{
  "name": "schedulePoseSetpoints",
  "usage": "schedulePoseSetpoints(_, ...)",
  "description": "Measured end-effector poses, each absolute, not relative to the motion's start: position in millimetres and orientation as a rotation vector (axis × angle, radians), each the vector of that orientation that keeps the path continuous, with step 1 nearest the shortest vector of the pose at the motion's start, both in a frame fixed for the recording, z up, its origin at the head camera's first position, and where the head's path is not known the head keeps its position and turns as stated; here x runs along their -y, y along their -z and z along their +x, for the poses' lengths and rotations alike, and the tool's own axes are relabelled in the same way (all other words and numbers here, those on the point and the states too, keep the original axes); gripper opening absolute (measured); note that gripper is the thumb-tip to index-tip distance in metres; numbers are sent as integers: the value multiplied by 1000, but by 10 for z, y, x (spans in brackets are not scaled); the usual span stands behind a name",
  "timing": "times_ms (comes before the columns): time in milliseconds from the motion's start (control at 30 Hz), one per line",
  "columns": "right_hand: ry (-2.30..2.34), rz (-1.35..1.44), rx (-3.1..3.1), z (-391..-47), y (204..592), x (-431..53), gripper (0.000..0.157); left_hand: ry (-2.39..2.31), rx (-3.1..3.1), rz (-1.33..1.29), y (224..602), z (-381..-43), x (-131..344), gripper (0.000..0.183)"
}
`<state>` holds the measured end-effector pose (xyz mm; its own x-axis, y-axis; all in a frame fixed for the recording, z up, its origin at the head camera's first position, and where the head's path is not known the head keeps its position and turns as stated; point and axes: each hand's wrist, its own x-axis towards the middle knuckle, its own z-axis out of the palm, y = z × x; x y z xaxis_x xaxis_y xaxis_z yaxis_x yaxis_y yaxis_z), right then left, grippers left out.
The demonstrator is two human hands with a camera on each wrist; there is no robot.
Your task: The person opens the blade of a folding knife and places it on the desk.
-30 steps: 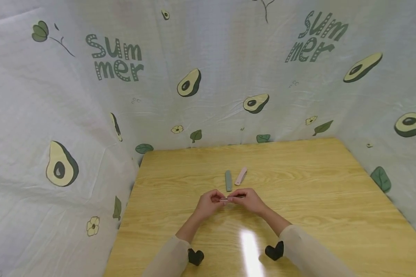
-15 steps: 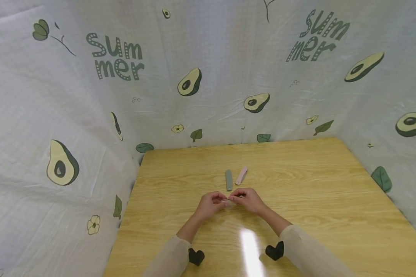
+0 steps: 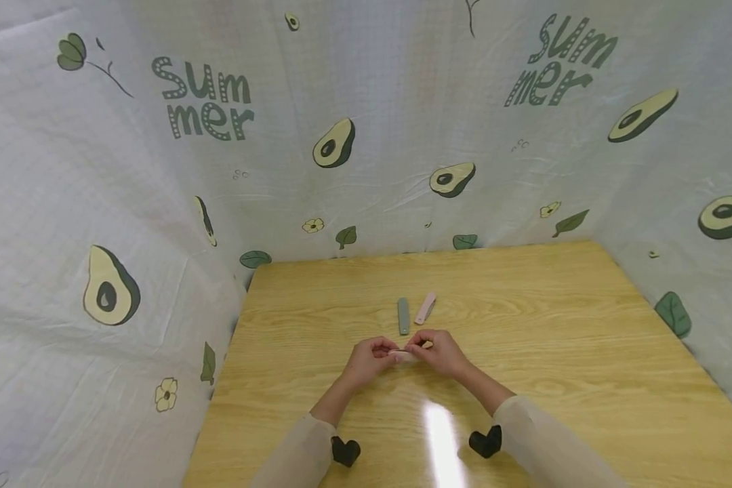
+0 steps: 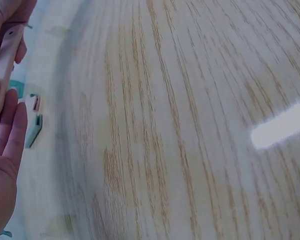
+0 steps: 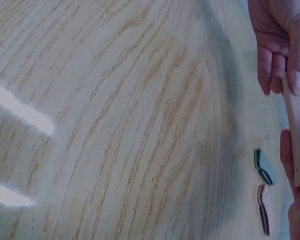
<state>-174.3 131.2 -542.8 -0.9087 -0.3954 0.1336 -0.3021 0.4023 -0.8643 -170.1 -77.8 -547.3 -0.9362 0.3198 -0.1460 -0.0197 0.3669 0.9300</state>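
Slight shift rightward by R hand (image 3: pixel 439 352) vs 1 s ago, along pale strip (image 3: pixel 407 356). Pinched at left end by L hand (image 3: pixel 366 359), at right by R, above tabletop (image 3: pixel 524 379). Just far of both, w/ small gap between: grey-green clip (image 3: pixel 403 316) left, pink clip (image 3: pixel 425 308) right.

I have the first strip (image 5: pixel 296 130) reaching from the left hand (image 3: pixel 368 359) to the right hand (image 3: pixel 440 354), over the counter (image 3: pixel 555 352). Ahead of the gap between the hands I see the second strip (image 3: pixel 404 316) on the counter; the third strip (image 3: pixel 425 309) lies just right of it. Cloth (image 3: pixel 396 88) hangs beyond.
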Motion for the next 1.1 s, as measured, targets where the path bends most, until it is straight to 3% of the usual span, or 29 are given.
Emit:
schedulePoseSetpoints(467, 1513, -616, -2541, -1785, 5449, -1376, 14, -1658, -2306, 239, 5480, -1698, 777, 20)
schedulePoseSetpoints(800, 1345, -971, -2631, -1776, 5398, -1368, 7, -1644, -2296, 259, 5479, -1689, 779, 17)
schedulePoseSetpoints(1100, 1148, -1002, -2294, -1833, 5385, -1394, 20, -1610, -2261, 331, 5505, -1676, 766, 14)
